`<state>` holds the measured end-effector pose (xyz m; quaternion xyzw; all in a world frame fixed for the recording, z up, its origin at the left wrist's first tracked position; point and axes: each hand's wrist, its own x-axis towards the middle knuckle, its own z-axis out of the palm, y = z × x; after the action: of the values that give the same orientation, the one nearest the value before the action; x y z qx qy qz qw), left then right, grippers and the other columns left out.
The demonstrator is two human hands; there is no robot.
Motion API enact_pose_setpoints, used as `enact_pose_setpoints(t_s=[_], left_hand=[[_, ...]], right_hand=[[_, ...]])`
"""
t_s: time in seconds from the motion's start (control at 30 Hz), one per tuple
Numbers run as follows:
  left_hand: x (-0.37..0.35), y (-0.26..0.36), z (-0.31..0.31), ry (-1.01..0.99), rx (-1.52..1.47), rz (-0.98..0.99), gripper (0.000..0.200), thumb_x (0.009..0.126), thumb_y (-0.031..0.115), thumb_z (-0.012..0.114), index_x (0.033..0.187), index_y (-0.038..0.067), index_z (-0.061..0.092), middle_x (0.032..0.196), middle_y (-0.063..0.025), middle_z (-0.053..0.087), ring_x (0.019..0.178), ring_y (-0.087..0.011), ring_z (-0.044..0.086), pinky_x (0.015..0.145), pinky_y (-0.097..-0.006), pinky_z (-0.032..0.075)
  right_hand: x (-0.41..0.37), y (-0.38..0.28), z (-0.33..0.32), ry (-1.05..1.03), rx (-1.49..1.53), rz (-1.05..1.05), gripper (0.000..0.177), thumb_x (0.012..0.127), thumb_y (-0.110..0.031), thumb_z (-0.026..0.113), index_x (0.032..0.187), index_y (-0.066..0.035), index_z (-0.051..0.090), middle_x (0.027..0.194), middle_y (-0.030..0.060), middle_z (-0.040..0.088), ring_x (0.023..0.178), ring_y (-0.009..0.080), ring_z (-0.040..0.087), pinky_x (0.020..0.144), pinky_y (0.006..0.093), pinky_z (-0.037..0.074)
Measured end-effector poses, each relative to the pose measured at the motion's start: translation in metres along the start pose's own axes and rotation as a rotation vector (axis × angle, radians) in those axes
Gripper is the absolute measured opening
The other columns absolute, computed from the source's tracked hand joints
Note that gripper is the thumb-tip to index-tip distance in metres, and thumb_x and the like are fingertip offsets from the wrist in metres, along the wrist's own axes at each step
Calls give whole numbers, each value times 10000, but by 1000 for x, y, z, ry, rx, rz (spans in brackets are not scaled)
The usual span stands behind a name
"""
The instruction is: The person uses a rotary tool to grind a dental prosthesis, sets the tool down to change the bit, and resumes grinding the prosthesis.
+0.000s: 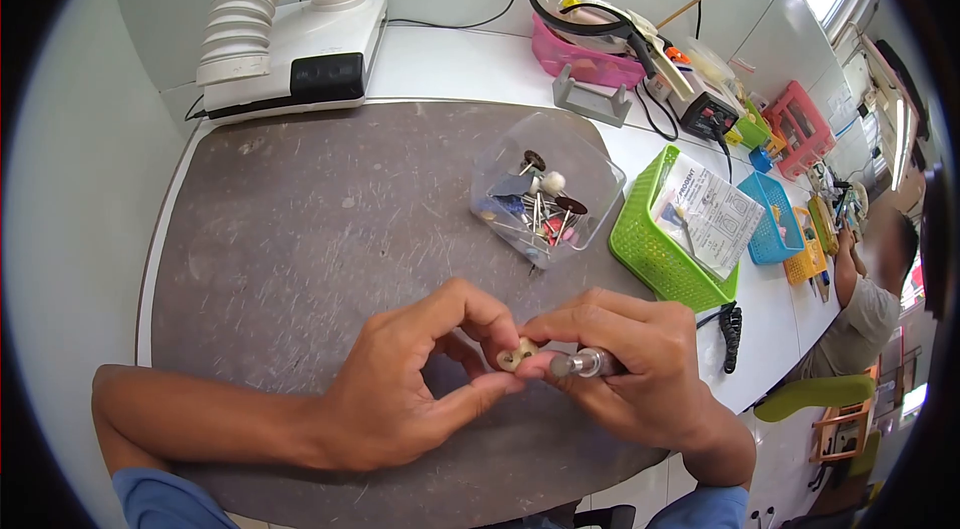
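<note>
Between my fingertips, low in the middle of the view, is a small cream-coloured piece (517, 356) with dark spots on it. My left hand (420, 374) pinches it from the left with thumb and fingers. My right hand (630, 359) is closed around a metal handpiece (588, 362), whose silvery end points left, close beside the piece. The right fingertips also meet the piece. Whether a bit is fitted in the handpiece, I cannot tell. Both hands are above the scratched brown mat (300, 229).
Beyond my hands stands a clear container (490, 164) of rotary bits. A green basket (655, 254) with a printed packet is to its right. Further back are a white machine with a hose (290, 89), a pink basket (580, 59) and a grey stand (592, 101). Another person (870, 319) sits far right.
</note>
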<state>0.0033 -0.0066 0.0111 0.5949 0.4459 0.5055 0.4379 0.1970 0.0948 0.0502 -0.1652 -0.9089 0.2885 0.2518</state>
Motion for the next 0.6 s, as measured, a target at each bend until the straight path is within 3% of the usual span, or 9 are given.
enact_pose_setpoints(t_s=[0.13, 0.27, 0.33, 0.43, 0.53, 0.6], left_hand=[[0, 1, -2, 29, -66, 13, 286, 861, -33, 716, 1095, 17, 560, 1014, -65, 606, 946, -145, 649, 871, -306, 527], [0, -2, -7, -32, -159, -27, 258, 868, -12, 724, 1091, 7, 596, 1087, -75, 586, 1039, -148, 614, 898, -311, 517], [1, -5, -7, -64, -167, 10, 253, 872, -11, 721, 1095, 5, 601, 1116, -82, 577, 1077, -149, 599, 910, -315, 513], [2, -8, -2, -62, -277, -24, 264, 881, -17, 706, 1120, 1, 596, 1160, -89, 558, 1142, -164, 567, 953, -336, 509], [5, -6, -1, 13, -444, -99, 252, 896, -50, 669, 1131, -5, 589, 1168, -116, 581, 1125, -183, 600, 973, -344, 527], [4, 0, -3, -12, -488, -277, 255, 904, -72, 645, 1144, -11, 583, 1186, -157, 599, 1110, -201, 631, 973, -337, 549]], right_hand=[[0, 0, 2, -13, 19, 1, 259, 748, -40, 785, 997, -67, 721, 816, 65, 686, 631, 221, 683, 530, 308, 518], [0, -1, 1, -54, 8, 6, 255, 741, -62, 797, 985, -70, 722, 799, 59, 678, 620, 217, 677, 518, 309, 508], [-1, 0, 0, -44, 12, -17, 185, 803, -127, 799, 933, -16, 729, 768, 94, 692, 588, 158, 654, 495, 261, 453], [1, -5, -3, -31, -38, 2, 187, 780, -133, 822, 888, -27, 712, 757, 81, 682, 541, 129, 616, 467, 251, 424], [0, -11, -1, 76, -62, 127, 202, 761, -132, 842, 803, -44, 666, 717, 54, 665, 503, 103, 575, 446, 251, 396], [-1, -6, 1, 86, -145, 105, 227, 755, -136, 850, 779, -52, 640, 683, 41, 645, 491, 110, 568, 444, 257, 395]])
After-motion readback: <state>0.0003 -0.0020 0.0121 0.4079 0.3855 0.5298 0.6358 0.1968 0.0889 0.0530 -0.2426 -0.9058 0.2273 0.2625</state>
